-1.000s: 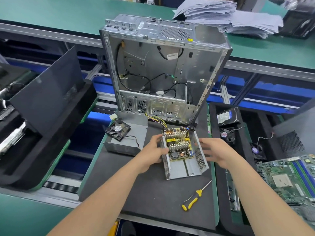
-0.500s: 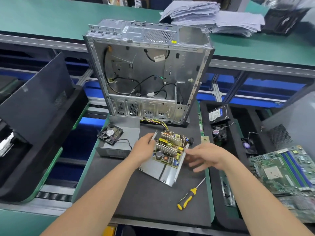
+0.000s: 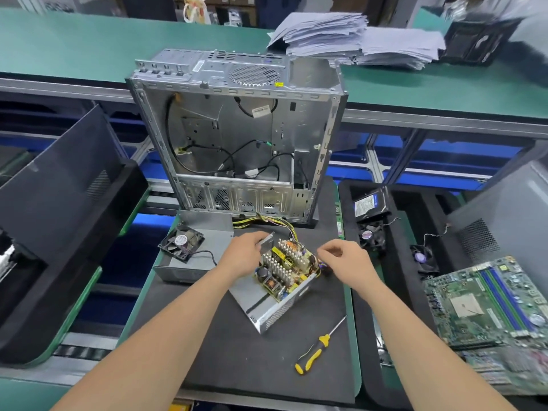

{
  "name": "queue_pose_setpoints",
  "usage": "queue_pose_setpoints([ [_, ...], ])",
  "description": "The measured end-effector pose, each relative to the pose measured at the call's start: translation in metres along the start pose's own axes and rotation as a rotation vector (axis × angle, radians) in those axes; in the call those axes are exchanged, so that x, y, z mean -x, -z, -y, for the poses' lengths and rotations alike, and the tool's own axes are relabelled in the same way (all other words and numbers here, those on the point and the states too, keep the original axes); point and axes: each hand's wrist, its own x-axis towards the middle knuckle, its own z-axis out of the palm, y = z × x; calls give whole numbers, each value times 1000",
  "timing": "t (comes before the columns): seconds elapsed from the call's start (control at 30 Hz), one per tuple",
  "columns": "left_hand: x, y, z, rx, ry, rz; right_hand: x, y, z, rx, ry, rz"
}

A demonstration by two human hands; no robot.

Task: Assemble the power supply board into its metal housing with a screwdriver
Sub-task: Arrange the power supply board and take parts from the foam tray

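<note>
Power supply board (image 3: pixel 286 266) in metal housing (image 3: pixel 261 304) | left hand (image 3: pixel 246 256) grips its far wall | right hand (image 3: pixel 344 259) curled, hold unclear | screwdriver (image 3: pixel 317 348) lies diagonal, nearer right hand

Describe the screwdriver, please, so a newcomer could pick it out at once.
Start at the tall open silver metal computer case at the back of the dark grey foam mat. Come nearer, past the small metal housing holding the green circuit board. Right of its near corner lies the screwdriver, alone in having a yellow-and-black handle and thin steel shaft.
</note>
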Motion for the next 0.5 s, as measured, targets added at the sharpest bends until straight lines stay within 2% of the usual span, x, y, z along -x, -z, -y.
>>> queue_pose_setpoints([
  [0.07,-3,1,-4,-40,-29,26,-4,-1,-2,37,-8,-16],
  [0.23,-10,2,-11,-127,-92,83,-10,-9,-7,-18,-102,151],
  [0.37,-7,-5,-16,-170,-113,109,-13,-12,-8,-62,-65,195],
  [0.43,0,-9,-17,-110,-142,-24,-14,-12,-8,-98,-83,214],
  [0.5,14,-10,-14,-21,-201,-262,-16,-13,-8,-112,-114,218],
])
